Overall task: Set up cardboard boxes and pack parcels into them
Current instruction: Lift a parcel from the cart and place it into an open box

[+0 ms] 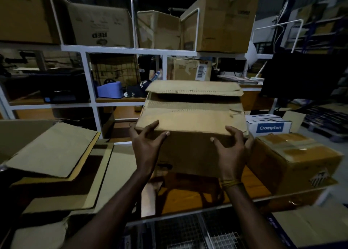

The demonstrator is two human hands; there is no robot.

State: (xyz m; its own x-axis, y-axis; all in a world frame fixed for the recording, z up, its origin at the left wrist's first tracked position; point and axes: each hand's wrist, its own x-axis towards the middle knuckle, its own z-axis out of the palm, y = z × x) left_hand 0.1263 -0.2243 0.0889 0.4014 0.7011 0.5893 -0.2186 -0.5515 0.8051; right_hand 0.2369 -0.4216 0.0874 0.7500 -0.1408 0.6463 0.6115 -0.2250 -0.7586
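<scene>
A brown cardboard box [190, 120] is held up over the orange table [188, 198], its far flap [194, 87] standing open and its near flap folded down. My left hand [146, 143] grips the box's near left corner, fingers spread over the edge. On the near right side my right hand [230, 147] grips the same box, fingers over the top edge and thumb on the front face. A taped cardboard box [293, 160] sits on the table just right of my right hand. Flattened cardboard sheets [54, 151] lie stacked at the left.
A white Crompton carton [269, 125] stands behind the taped box. White metal shelving [130, 50] with several large cartons fills the back. A dark monitor [305, 77] is at the right. A wire-mesh cage [188, 231] lies below the table's front edge.
</scene>
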